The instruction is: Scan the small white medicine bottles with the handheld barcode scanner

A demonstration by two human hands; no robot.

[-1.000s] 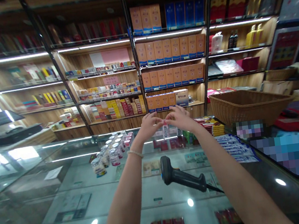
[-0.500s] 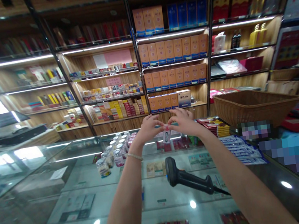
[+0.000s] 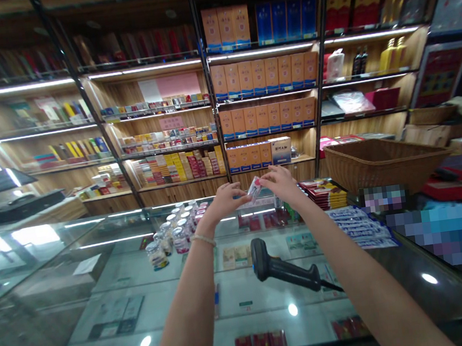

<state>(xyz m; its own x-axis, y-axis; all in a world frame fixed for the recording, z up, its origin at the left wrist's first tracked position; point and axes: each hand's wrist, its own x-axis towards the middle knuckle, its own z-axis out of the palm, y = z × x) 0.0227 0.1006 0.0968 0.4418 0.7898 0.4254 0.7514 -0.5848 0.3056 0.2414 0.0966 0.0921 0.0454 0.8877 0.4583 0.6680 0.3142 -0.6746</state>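
Observation:
Over the far part of the glass counter (image 3: 178,291), a small white packet with a pink-red end (image 3: 254,189) is held tilted between both hands. The fingertips of my right hand (image 3: 281,185) pinch its upper right end. My left hand (image 3: 226,200), with a pale bracelet at the wrist, has its fingertips closed on the packet's lower left side. Fine print on the packet is too small to read. Below the hands, a black barcode scanner (image 3: 282,267) lies on the glass with its cable running right.
Several lidded jars (image 3: 180,240) stand left of the hands. Blue-and-white packets (image 3: 359,227), red-and-yellow packets (image 3: 326,194) and a wicker basket (image 3: 382,168) are on the right. Lit shelves with orange boxes (image 3: 259,77) line the back wall.
The packet has gone from hanging nearly upright under the fingertips to a slant, slightly higher. My hands have turned with it, and the view has shifted a little.

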